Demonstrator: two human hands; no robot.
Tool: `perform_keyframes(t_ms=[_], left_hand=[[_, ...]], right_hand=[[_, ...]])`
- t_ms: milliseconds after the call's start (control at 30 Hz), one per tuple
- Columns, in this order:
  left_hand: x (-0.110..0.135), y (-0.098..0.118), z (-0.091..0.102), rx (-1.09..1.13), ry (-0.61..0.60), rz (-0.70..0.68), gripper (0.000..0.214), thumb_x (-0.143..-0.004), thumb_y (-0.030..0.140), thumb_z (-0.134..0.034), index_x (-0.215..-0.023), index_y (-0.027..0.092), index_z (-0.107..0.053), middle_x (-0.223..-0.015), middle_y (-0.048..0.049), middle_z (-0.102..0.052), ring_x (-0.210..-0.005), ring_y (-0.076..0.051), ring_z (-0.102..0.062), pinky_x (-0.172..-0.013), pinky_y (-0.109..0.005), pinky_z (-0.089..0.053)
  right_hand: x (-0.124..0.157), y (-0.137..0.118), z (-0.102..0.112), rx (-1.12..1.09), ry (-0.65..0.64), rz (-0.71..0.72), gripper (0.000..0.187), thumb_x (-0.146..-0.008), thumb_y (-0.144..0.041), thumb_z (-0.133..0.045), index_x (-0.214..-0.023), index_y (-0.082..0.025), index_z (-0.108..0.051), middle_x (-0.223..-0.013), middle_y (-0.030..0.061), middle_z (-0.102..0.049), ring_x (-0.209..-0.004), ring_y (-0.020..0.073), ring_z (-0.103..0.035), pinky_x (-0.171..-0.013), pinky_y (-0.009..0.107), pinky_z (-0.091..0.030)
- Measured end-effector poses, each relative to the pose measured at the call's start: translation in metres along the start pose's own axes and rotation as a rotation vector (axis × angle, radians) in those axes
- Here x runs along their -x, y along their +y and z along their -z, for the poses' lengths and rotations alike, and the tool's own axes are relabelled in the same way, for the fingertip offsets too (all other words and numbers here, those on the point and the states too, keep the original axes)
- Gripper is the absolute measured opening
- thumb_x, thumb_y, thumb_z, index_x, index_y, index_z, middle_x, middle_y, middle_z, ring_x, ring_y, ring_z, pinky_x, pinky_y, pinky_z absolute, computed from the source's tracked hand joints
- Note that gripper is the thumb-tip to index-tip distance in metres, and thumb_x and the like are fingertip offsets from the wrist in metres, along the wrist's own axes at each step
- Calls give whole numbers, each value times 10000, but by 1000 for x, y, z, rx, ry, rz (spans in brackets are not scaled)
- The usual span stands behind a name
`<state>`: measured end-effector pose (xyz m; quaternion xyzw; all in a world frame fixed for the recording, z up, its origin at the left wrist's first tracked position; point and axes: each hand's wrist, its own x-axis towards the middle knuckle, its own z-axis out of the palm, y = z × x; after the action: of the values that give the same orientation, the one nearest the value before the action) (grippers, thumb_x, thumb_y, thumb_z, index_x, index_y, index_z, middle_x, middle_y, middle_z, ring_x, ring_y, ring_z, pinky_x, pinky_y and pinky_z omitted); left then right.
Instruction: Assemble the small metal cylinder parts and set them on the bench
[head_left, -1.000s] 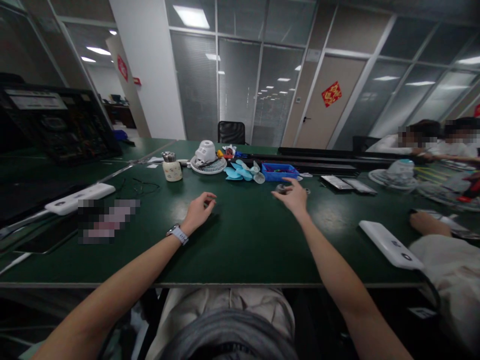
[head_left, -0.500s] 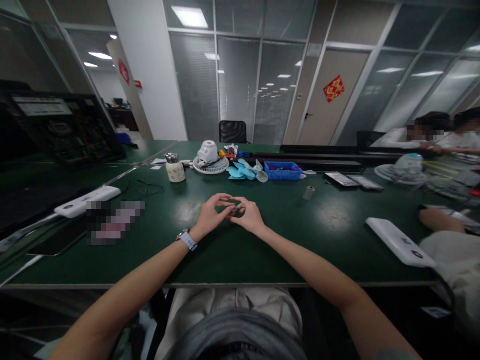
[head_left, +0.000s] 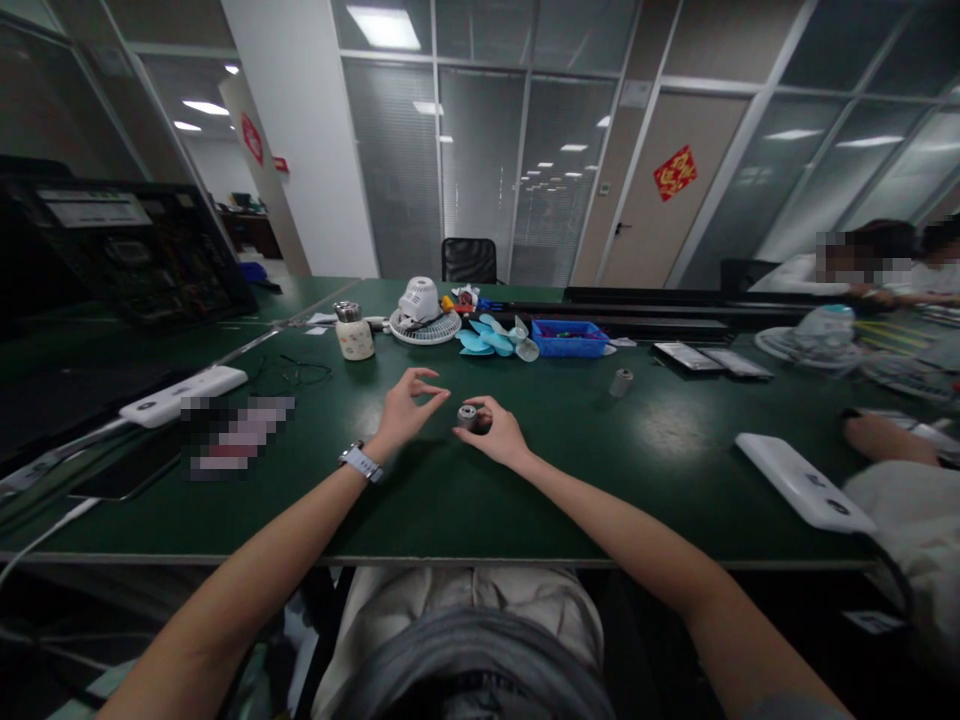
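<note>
My right hand (head_left: 499,432) grips a small grey metal cylinder (head_left: 467,412), like a little motor, between thumb and fingers. The cylinder is upright, with dark openings in its top face; the hand partly hides its right side. To the left of it, my left hand (head_left: 409,410) is open and holds nothing, its thumb and fingertips apart and pointing at the cylinder. A watch (head_left: 361,462) is on the left wrist. Another grey metal cylinder (head_left: 621,382) of similar look stands on the green table (head_left: 555,510), off to the right.
Along the back are a patterned bottle (head_left: 355,338), a white fan part (head_left: 421,315), light blue fan blades (head_left: 487,338) and a blue tray (head_left: 570,340). White power banks (head_left: 802,482) (head_left: 180,394) lie at either side. A co-worker's arm (head_left: 889,438) rests at the right.
My left hand has let go of the cylinder and moved left and slightly up, away from it. My right hand still holds the cylinder in nearly the same place.
</note>
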<state>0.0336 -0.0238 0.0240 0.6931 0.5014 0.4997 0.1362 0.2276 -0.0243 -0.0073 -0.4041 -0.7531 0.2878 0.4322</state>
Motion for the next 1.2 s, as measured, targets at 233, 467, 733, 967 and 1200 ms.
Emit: perform_keyframes(t_ms=[233, 467, 733, 967, 1200], left_hand=[[0, -32, 5, -152, -313, 146, 377, -728, 414, -677, -1044, 229, -588, -863, -20, -751, -885, -223, -694, -824, -350, -506], [0, -24, -3, -258, -162, 23, 387, -835, 450, -542, -1120, 196, -602, -1090, -85, -698, -1043, -253, -610, -929, -409, -443], [-1, -17, -2, -266, -54, 35, 298, -896, 291, -391, -993, 214, -662, -1012, -54, -700, -1023, -243, -560, -926, -402, -440], [1, -17, -4, -236, -50, 12, 258, -880, 280, -420, -964, 222, -656, -974, -54, -703, -985, -239, -581, -892, -396, -453], [1, -19, -5, -205, -53, 32, 238, -875, 261, -437, -1019, 194, -614, -959, -64, -707, -908, -210, -624, -852, -378, -474]], right_hand=[[2, 2, 1, 7, 47, -3, 414, -678, -318, -727, -1040, -225, -549, -951, 25, -699, -853, 168, -669, -785, 309, -519], [-1, 3, 2, -77, 29, -127, 436, -610, -396, -795, -926, -164, -605, -915, 71, -704, -839, 195, -664, -784, 338, -524], [-14, 13, 16, -605, -2, -419, 228, -820, -285, -633, -973, -117, -658, -954, 99, -715, -935, 198, -671, -937, 361, -485], [-16, 5, 27, -777, 23, -505, 175, -897, -271, -531, -943, -129, -624, -983, 108, -698, -902, 200, -680, -821, 361, -580], [-15, 6, 31, -785, 2, -606, 237, -917, -347, -496, -954, -140, -605, -866, 97, -693, -625, 135, -639, -451, 216, -534]])
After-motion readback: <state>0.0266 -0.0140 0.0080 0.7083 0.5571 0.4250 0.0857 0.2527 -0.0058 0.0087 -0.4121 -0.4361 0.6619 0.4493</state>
